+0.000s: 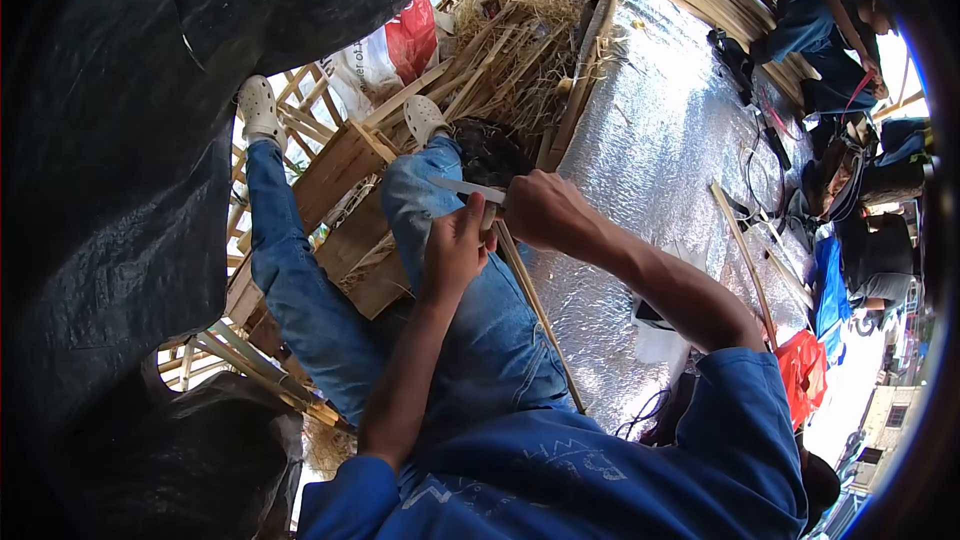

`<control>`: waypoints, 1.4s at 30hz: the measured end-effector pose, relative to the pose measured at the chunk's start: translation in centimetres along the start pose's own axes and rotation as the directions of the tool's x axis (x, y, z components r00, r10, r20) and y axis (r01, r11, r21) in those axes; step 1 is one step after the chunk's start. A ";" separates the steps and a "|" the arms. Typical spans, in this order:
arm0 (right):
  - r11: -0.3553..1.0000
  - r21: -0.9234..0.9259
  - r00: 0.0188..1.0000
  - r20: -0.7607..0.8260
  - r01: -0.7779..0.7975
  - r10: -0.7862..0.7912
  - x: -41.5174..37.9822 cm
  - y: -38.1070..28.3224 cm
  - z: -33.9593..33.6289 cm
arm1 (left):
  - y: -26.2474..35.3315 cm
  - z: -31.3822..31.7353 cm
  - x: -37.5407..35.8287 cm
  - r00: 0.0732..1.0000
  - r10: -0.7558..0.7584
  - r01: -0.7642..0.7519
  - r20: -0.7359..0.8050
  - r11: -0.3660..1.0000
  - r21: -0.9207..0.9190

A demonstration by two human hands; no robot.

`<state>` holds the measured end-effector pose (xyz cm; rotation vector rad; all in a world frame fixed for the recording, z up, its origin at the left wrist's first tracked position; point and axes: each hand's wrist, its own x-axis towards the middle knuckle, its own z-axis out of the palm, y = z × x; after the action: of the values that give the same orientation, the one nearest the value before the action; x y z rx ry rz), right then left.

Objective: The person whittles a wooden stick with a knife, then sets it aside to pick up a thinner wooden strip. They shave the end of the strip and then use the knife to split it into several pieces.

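My right hand (543,208) is closed in a fist around the handle of a knife. The knife blade (468,189) points left, over my jeans near the knee. Just below the blade, my left hand (458,248) pinches a thin bamboo strip (487,220), with the thumb near the blade. A long bamboo strip (540,315) runs from beneath my hands down across my thigh; whether it is the same piece I cannot tell.
Wooden boards (335,175) and a heap of shavings (530,40) lie ahead. Silver foil sheeting (640,130) stretches to the right, with a bamboo stick (743,260) on it. Black plastic (120,140) hangs at left. Another person (825,35) sits at upper right.
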<state>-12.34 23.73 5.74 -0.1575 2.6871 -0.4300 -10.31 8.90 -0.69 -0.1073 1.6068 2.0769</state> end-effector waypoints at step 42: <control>0.963 0.270 0.983 0.181 -0.015 -0.035 -1.6 2.1 -1.2 | 0.4 0.0 -0.8 0.993 0.115 -0.116 0.029 0.991 0.069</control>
<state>-11.51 26.30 6.75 -0.1243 2.4183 -0.7418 -9.77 8.58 0.00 0.0366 1.7054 2.0959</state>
